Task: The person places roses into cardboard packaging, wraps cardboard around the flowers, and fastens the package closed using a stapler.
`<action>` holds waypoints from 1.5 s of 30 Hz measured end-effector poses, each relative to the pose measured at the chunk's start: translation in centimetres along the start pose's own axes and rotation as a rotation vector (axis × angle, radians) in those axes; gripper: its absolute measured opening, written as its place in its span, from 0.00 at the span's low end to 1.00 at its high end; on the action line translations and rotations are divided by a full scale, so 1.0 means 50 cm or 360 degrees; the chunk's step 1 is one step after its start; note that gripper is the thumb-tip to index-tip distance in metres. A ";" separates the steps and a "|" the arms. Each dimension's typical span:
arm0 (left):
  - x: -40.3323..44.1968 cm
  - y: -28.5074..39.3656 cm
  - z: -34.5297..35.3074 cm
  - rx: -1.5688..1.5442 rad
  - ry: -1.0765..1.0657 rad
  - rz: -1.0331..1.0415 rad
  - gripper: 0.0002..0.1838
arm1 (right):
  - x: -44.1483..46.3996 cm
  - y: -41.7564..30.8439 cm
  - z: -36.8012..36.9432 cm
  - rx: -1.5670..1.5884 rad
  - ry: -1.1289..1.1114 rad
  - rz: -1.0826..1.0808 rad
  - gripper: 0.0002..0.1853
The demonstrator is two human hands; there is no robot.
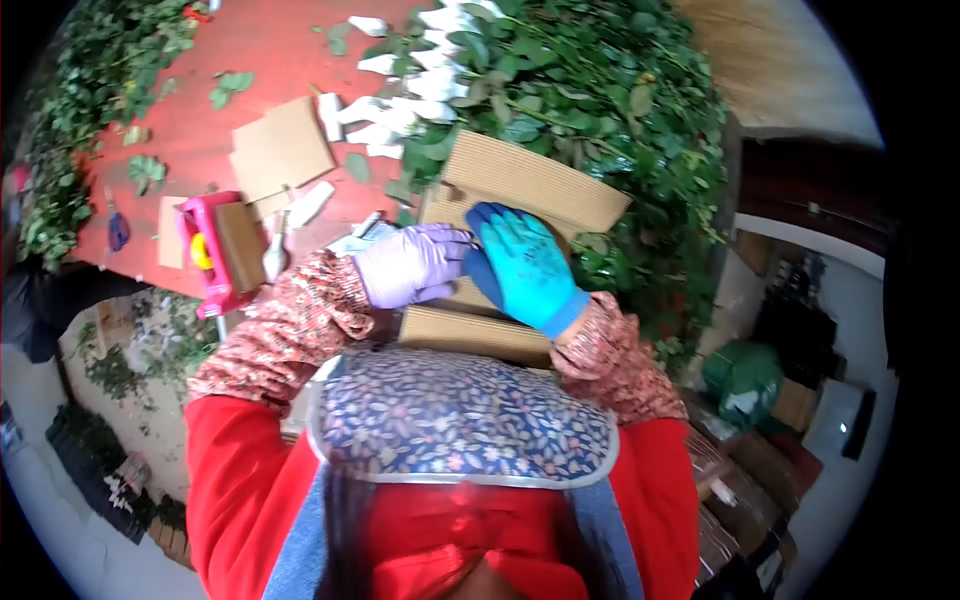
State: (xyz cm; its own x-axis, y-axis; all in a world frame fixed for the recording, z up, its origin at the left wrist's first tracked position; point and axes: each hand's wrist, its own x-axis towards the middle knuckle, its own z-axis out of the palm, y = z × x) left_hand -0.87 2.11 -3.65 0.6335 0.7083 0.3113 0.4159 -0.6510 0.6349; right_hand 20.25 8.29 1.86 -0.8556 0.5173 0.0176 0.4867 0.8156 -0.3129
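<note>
A corrugated cardboard sheet [535,180] lies in front of me, with its far and near flaps folded at an angle. My right hand [525,265], in a teal and dark blue glove, rests flat on its middle with the fingers stretched out. Beside it, my left hand [413,265] wears a lavender glove and reaches across the sheet's left side, fingers extended. The fingertips of the two hands nearly meet. Whether anything lies beneath the palms is hidden.
Leafy green stems [590,110] with white-wrapped ends [435,85] cover the back right of the red table [250,50]. On the left are flat cardboard pieces [285,150], a pink tape dispenser [208,250] and blue-handled scissors [118,230]. More foliage [70,150] lines the far left.
</note>
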 end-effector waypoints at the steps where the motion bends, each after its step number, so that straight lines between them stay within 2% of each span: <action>1: -0.020 -0.008 -0.006 -0.0093 0.0098 0.0014 0.13 | 0.001 0.000 0.007 0.0014 0.0010 0.0018 0.24; 2: -0.041 -0.013 -0.016 -0.0197 0.0293 -0.0070 0.09 | 0.002 0.001 0.011 0.0018 0.0029 -0.0002 0.24; 5: -0.096 -0.020 -0.093 0.0057 0.0625 -0.1118 0.12 | 0.003 0.004 0.006 0.0068 0.0054 -0.0016 0.23; 7: -0.149 -0.130 -0.089 0.0769 0.0958 -0.1427 0.24 | 0.004 0.004 0.005 0.0091 0.0083 -0.0010 0.23; 9: -0.176 -0.220 -0.103 0.1070 0.0800 -0.2009 0.46 | 0.002 0.008 0.009 0.0068 0.0082 0.0000 0.23; 12: -0.191 -0.297 -0.096 0.0820 0.0686 -0.2524 0.70 | 0.000 0.011 0.017 0.0054 0.0078 0.0007 0.22; 13: -0.196 -0.300 -0.099 0.0691 0.0949 -0.2424 0.64 | 0.000 0.015 0.019 0.0059 0.0060 -0.0004 0.22; 15: -0.208 -0.308 -0.127 0.0376 0.1195 -0.2576 0.56 | -0.003 0.019 0.020 0.0097 0.0045 -0.0003 0.22; 16: -0.246 -0.331 -0.118 0.0243 0.1452 -0.2405 0.49 | -0.005 0.020 0.021 0.0082 0.0048 -0.0017 0.22; 17: -0.289 -0.364 -0.105 0.0249 0.1450 -0.2408 0.49 | -0.005 0.020 0.023 0.0070 0.0056 -0.0029 0.23; 19: -0.360 -0.412 -0.088 0.0057 0.1756 -0.1990 0.41 | -0.007 0.024 0.022 0.0109 0.0060 -0.0046 0.23; 20: -0.374 -0.412 -0.086 0.0015 0.1846 -0.1914 0.30 | -0.009 0.027 0.020 0.0134 0.0057 -0.0064 0.24; 21: -0.373 -0.382 -0.104 -0.0139 0.1767 -0.2095 0.24 | -0.010 0.030 0.017 0.0139 0.0041 -0.0045 0.24; 23: -0.404 -0.365 -0.114 -0.0274 0.1684 -0.2069 0.17 | -0.013 0.037 0.012 0.0190 0.0054 -0.0132 0.24; 25: -0.346 -0.252 -0.140 -0.0998 0.1830 -0.1493 0.18 | -0.019 0.054 0.018 0.0198 0.0039 -0.0161 0.25; 27: -0.204 -0.088 -0.157 -0.1536 0.1611 -0.1287 0.17 | -0.021 0.068 0.019 0.0133 0.0048 -0.0291 0.24; 29: -0.104 0.011 -0.143 -0.1623 0.0967 -0.1574 0.17 | -0.022 0.083 0.025 0.0139 0.0103 -0.0335 0.21; 30: -0.070 0.029 -0.086 -0.1652 0.0816 -0.1462 0.17 | -0.029 0.101 0.038 0.0193 0.0056 -0.0334 0.21; 31: -0.040 0.034 -0.023 -0.1670 0.0678 -0.1345 0.17 | -0.034 0.118 0.047 0.0241 0.0009 -0.0342 0.20; 33: 0.012 0.035 0.050 -0.1889 0.0609 -0.1468 0.18 | -0.018 0.123 0.029 0.0354 0.0091 -0.0477 0.20; 34: 0.009 0.023 0.070 -0.1897 0.0681 -0.1447 0.18 | -0.020 0.129 0.031 0.0376 0.0050 -0.0495 0.23; 35: 0.010 0.003 0.085 -0.1950 0.0624 -0.1565 0.18 | -0.023 0.140 0.036 0.0397 0.0007 -0.0509 0.26; 36: 0.011 -0.007 0.093 -0.2006 0.0558 -0.1679 0.17 | -0.021 0.138 0.031 0.0408 -0.0004 -0.0525 0.25; 37: 0.014 -0.001 0.091 -0.2028 0.0620 -0.1660 0.17 | -0.023 0.133 0.022 0.0388 -0.0042 -0.0568 0.25; 39: 0.019 0.001 0.085 -0.1805 0.0580 -0.1675 0.17 | -0.029 0.124 0.007 0.0222 -0.0172 -0.0319 0.23; 41: 0.016 -0.022 0.113 -0.1908 0.0674 -0.1622 0.17 | -0.038 0.085 -0.037 -0.0164 -0.0005 -0.0231 0.19; 43: 0.019 -0.024 0.120 -0.1630 0.0554 -0.1662 0.17 | -0.047 0.046 -0.061 -0.0027 0.0166 -0.0006 0.20; 45: 0.014 -0.032 0.142 -0.1665 0.0691 -0.1590 0.19 | -0.020 -0.014 -0.083 -0.0005 0.0116 -0.0176 0.25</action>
State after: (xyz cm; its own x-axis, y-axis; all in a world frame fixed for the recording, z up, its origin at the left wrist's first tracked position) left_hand 3.55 1.72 -9.48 0.0654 0.8747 -0.4803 -0.2103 0.4826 0.8502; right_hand 21.49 8.28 6.01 -0.8892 0.4414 0.1207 0.3906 0.8695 -0.3024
